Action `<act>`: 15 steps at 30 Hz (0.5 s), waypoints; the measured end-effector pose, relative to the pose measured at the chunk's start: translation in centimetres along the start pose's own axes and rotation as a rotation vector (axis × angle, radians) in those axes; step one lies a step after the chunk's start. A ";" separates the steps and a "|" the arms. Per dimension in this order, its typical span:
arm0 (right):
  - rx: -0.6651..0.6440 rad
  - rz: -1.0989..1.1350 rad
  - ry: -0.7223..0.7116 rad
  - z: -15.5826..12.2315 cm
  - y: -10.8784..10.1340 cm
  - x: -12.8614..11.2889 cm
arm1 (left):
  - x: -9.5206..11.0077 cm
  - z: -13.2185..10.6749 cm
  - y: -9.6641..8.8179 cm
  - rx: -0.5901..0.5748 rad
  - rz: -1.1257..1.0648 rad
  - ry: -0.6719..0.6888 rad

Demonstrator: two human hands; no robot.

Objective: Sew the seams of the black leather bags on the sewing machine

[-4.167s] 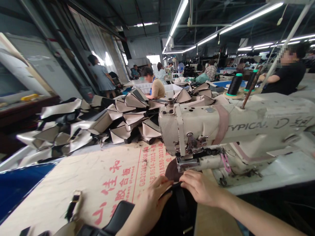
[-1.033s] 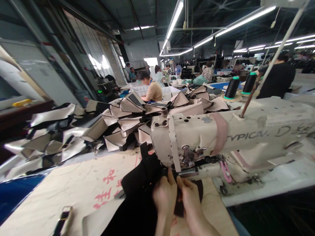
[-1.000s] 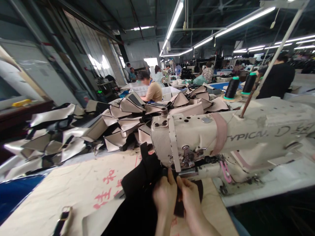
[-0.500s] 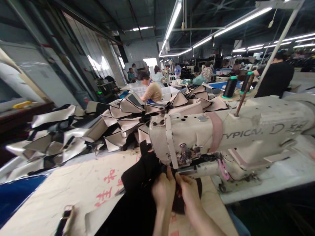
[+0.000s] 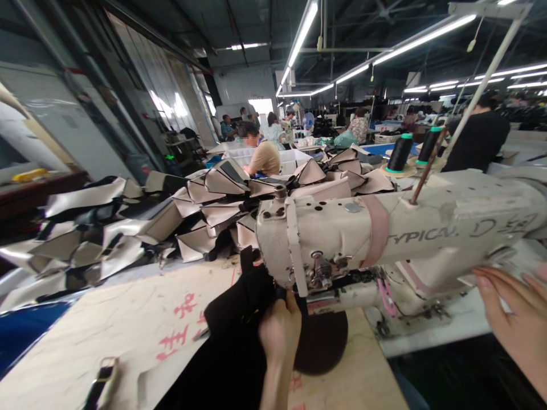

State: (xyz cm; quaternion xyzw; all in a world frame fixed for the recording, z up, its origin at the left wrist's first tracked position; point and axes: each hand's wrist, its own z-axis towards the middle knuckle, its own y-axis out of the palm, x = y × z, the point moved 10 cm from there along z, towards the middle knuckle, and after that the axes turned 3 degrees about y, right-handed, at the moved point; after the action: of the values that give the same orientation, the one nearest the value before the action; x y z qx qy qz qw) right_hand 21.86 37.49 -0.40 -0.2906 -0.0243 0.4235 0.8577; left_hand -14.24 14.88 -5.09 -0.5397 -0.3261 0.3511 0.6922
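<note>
Left hand (image 5: 277, 333): fingers closed on black fabric (image 5: 239, 336) under sewing machine (image 5: 384, 239). Right hand (image 5: 515, 313): fingers spread, empty, beside machine. Counter (image 5: 128, 319): printed plywood.

A sewing factory. Big sewing machine (image 5: 384, 239) up front, thread spools (image 5: 412, 149) behind it, heaps of cut bag pieces (image 5: 141, 222) left of it, workers (image 5: 260, 154) at tables beyond, long lights (image 5: 305, 28) overhead.

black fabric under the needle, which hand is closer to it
Left. The left hand rests on the black fabric by the needle; the right hand is far off to the right, open, near the sewing machine end.
</note>
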 end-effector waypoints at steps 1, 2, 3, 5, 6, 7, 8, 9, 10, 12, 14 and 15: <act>-0.028 -0.016 -0.040 -0.7 0.5 0.8 | 0.0 0.0 0.0 -0.003 0.000 0.001; -0.043 -0.019 -0.066 -1.6 0.9 1.3 | 0.0 0.0 0.1 -0.005 0.001 0.002; -0.052 -0.016 -0.076 -2.6 1.4 1.6 | 0.0 0.0 0.1 -0.007 0.002 0.002; -0.069 -0.007 -0.084 -4.7 2.2 1.5 | 0.0 -0.1 0.1 -0.009 0.006 0.002; -0.082 -0.006 -0.085 -5.6 2.5 1.3 | 0.0 -0.2 0.1 -0.010 0.009 0.002; -0.093 -0.006 -0.085 -6.2 2.7 1.2 | 0.0 -0.3 0.1 -0.010 0.012 0.003; -0.104 -0.006 -0.079 -6.5 2.8 1.2 | 0.0 -0.4 0.1 -0.010 0.014 0.005; -0.107 -0.008 -0.073 -6.5 2.8 1.1 | 0.0 -0.5 0.1 -0.009 0.016 0.006; -0.108 -0.010 -0.067 -6.2 2.6 1.2 | 0.1 -0.6 0.0 -0.006 0.020 0.006; -0.106 -0.010 -0.066 -4.9 2.0 1.2 | 0.0 -0.8 -0.2 0.005 0.032 0.002; -0.112 -0.005 -0.070 -3.1 1.4 1.2 | 0.0 -0.9 -0.5 0.013 0.041 0.001; -0.115 -0.002 -0.070 -2.4 1.1 1.1 | 0.0 -0.9 -0.5 0.015 0.043 0.003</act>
State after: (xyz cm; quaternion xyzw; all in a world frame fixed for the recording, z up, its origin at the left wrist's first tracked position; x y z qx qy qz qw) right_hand 22.51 37.71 -3.15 -0.3244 -0.0791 0.4303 0.8386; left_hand -13.41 14.30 -4.75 -0.5418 -0.3109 0.3675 0.6890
